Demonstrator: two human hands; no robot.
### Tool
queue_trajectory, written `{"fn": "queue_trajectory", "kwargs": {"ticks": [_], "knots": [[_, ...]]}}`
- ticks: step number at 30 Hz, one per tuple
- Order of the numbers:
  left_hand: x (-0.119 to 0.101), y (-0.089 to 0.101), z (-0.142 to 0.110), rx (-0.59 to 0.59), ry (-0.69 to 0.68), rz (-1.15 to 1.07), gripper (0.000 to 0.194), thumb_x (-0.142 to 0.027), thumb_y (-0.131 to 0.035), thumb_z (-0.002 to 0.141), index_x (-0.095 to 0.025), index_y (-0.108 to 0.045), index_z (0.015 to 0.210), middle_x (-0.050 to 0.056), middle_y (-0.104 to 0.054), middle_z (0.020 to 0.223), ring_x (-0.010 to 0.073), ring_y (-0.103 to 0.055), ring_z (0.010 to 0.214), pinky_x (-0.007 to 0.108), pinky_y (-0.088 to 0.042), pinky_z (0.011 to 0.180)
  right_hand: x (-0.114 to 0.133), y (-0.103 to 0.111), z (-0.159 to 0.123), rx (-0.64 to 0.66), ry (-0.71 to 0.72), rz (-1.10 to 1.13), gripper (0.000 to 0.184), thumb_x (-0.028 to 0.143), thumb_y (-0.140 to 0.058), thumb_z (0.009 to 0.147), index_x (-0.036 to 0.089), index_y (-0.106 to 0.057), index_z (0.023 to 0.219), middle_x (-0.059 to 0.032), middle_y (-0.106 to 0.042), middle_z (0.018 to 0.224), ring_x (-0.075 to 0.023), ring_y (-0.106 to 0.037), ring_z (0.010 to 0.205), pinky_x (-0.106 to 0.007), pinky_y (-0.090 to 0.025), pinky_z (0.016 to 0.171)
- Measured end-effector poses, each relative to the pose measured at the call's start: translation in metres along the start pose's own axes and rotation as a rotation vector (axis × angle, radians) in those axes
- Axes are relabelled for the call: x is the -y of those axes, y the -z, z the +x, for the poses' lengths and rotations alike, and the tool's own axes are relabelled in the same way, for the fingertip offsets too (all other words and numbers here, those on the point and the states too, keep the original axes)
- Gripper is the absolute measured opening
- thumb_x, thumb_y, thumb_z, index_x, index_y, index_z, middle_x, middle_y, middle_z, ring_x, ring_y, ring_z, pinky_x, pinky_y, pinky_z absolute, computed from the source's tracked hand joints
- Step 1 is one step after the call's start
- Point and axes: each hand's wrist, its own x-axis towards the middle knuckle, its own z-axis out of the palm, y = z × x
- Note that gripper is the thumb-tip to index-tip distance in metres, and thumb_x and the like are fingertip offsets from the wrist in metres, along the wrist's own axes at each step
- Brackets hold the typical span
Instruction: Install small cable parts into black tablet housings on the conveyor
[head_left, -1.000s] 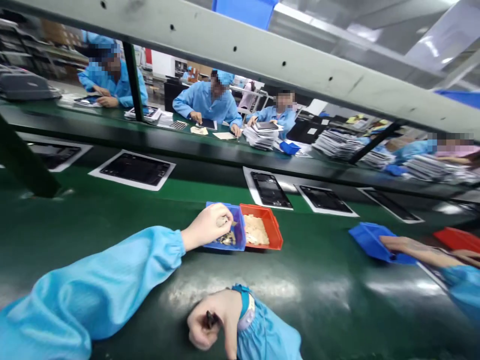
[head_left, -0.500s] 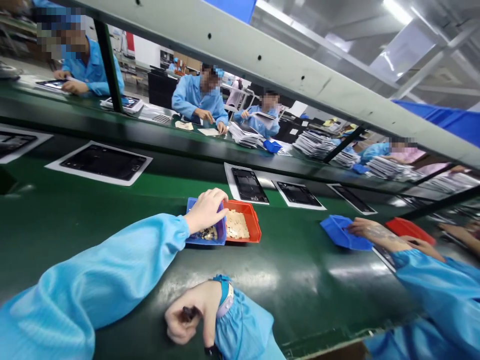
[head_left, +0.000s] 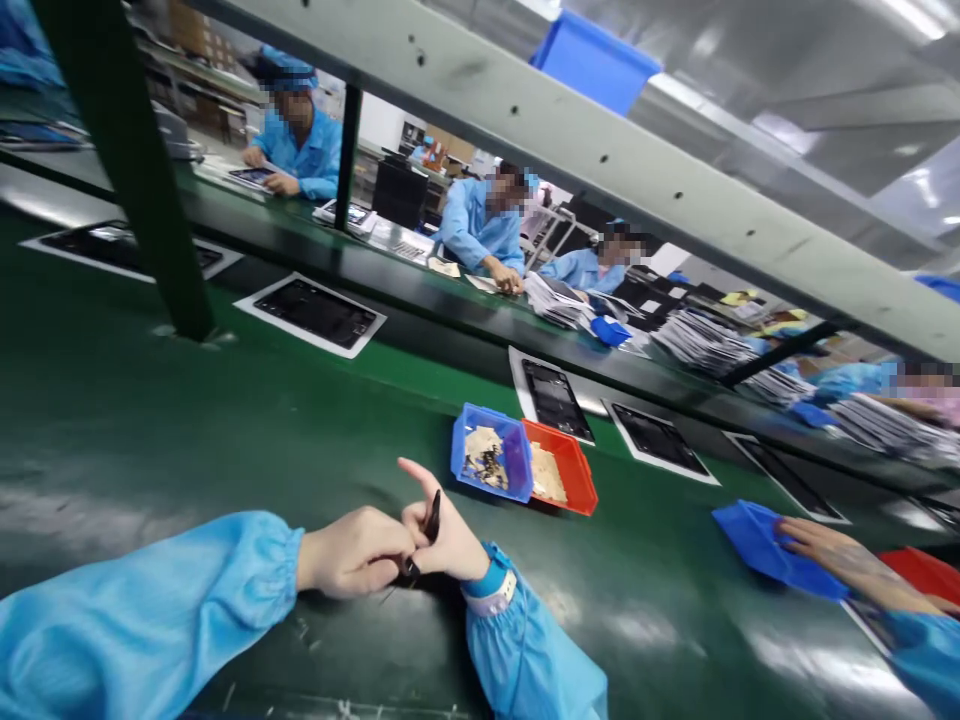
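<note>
One slim dark tool (head_left: pixel 433 516) shows in the head view, gripped in the right hand (head_left: pixel 456 540), its long axis running nearly up and down with the upper end leaning slightly right. The right hand's fingers curl about it, except one that points out, up and to the left. The left hand (head_left: pixel 356 552) is on the other side, its fingers drawn together against the right hand's, below and left of the tool. A small dark piece (head_left: pixel 410 569) lies where the two hands meet; whether the left fingers pinch it, or whether it belongs to the tool, cannot be told. A blue bin (head_left: pixel 516 455) with pale and dark bits (head_left: pixel 484 452) sits beyond, to the right, nearer the right hand, a red bin (head_left: pixel 576 470) just beside it. Fingers hide the tool's lower end; a co-worker's hand (head_left: pixel 832 555) covers part of another blue bin (head_left: pixel 754 540).
</note>
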Motion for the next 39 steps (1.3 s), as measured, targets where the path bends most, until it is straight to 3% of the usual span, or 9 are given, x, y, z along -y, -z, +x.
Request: {"fn": "queue_trajectory", "kwargs": {"ticks": [4, 12, 16, 19, 20, 24, 29, 33, 39], "knots": [[0.005, 0.018, -0.008, -0.15, 0.009, -0.068, 0.044, -0.05, -0.028, 0.088, -0.018, -0.042, 0.061, 0.002, -0.049, 0.054, 0.0115, -0.044, 0.049, 0.023, -0.035, 0.048, 0.0, -0.013, 0.026, 0.019, -0.016, -0.026, 0.108, 0.024, -0.082, 0.059, 0.022, -0.013, 0.142, 0.0127, -0.043, 0.056, -0.004, -0.03, 0.046, -0.016, -0.023, 0.044], [0.009, 0.028, -0.022, -0.239, 0.191, -0.075, 0.024, -0.013, -0.044, 0.068, -0.016, -0.038, 0.046, -0.005, -0.037, 0.042, 0.0049, -0.031, 0.038, 0.018, -0.026, 0.041, -0.017, -0.02, 0.039, 0.041, -0.08, -0.013, 0.101, 0.027, -0.079, 0.062, 0.024, -0.016, 0.141, 0.0119, -0.039, 0.057, -0.0046, -0.029, 0.047, -0.017, -0.023, 0.045], [0.013, 0.032, -0.023, -0.375, 0.357, -0.028, 0.023, -0.009, -0.043, 0.069, -0.016, -0.04, 0.047, -0.005, -0.039, 0.044, 0.0052, -0.034, 0.042, 0.018, -0.027, 0.045, -0.013, -0.023, 0.033, -0.217, 0.075, 0.017, 0.071, 0.026, -0.072, 0.071, 0.024, -0.035, 0.131, 0.0117, -0.035, 0.054, -0.006, -0.025, 0.045, -0.018, -0.021, 0.043], [0.012, 0.037, -0.023, -0.436, 0.445, -0.045, 0.025, -0.01, -0.041, 0.075, -0.016, -0.044, 0.051, -0.004, -0.044, 0.047, 0.0062, -0.039, 0.045, 0.018, -0.03, 0.047, -0.011, -0.029, 0.03, -0.491, 0.282, 0.072, 0.018, 0.032, -0.06, 0.08, 0.023, -0.056, 0.095, 0.0085, -0.035, 0.055, -0.0071, -0.026, 0.043, -0.02, -0.022, 0.042], [0.011, 0.038, -0.023, -0.443, 0.465, -0.069, 0.026, -0.012, -0.04, 0.077, -0.015, -0.046, 0.053, -0.004, -0.045, 0.047, 0.0065, -0.04, 0.044, 0.018, -0.031, 0.047, -0.01, -0.031, 0.029, -0.566, 0.345, 0.073, 0.014, 0.035, -0.056, 0.082, 0.022, -0.057, 0.083, 0.006, -0.039, 0.059, -0.0082, -0.032, 0.046, -0.021, -0.027, 0.044], [0.007, 0.039, -0.023, -0.445, 0.481, -0.129, 0.025, -0.012, -0.038, 0.079, -0.015, -0.05, 0.057, -0.004, -0.046, 0.047, 0.0069, -0.043, 0.044, 0.018, -0.034, 0.049, -0.013, -0.041, 0.023, -0.736, 0.439, -0.007, 0.036, 0.051, -0.043, 0.086, 0.02, -0.058, 0.073, -0.0004, -0.047, 0.073, -0.0127, -0.045, 0.062, -0.026, -0.038, 0.056], [0.006, 0.035, -0.021, -0.499, 0.509, -0.027, 0.02, -0.009, -0.05, 0.069, -0.016, -0.044, 0.052, -0.006, -0.04, 0.046, 0.0048, -0.034, 0.043, 0.017, -0.026, 0.043, -0.023, -0.045, 0.012, -0.758, 0.345, -0.048, 0.012, 0.034, -0.056, 0.086, 0.024, -0.059, 0.091, 0.0044, -0.052, 0.062, -0.0099, -0.048, 0.053, -0.023, -0.039, 0.052], [0.005, 0.036, -0.019, -0.52, 0.539, 0.02, 0.019, -0.008, -0.049, 0.068, -0.015, -0.044, 0.052, -0.007, -0.039, 0.046, 0.0041, -0.033, 0.043, 0.016, -0.026, 0.042, -0.024, -0.047, 0.004, -0.786, 0.304, -0.176, 0.019, 0.026, -0.063, 0.082, 0.025, -0.061, 0.101, -0.0006, -0.066, 0.079, -0.0141, -0.06, 0.064, -0.03, -0.049, 0.062], [0.007, 0.037, -0.021, -0.51, 0.561, 0.015, 0.02, -0.008, -0.049, 0.069, -0.016, -0.043, 0.051, -0.007, -0.039, 0.046, 0.0041, -0.033, 0.043, 0.016, -0.026, 0.042, -0.009, -0.054, 0.003, -0.792, 0.241, -0.357, 0.017, 0.026, -0.064, 0.08, 0.025, -0.064, 0.097, -0.0029, -0.067, 0.078, -0.0164, -0.063, 0.061, -0.032, -0.054, 0.06]]}}
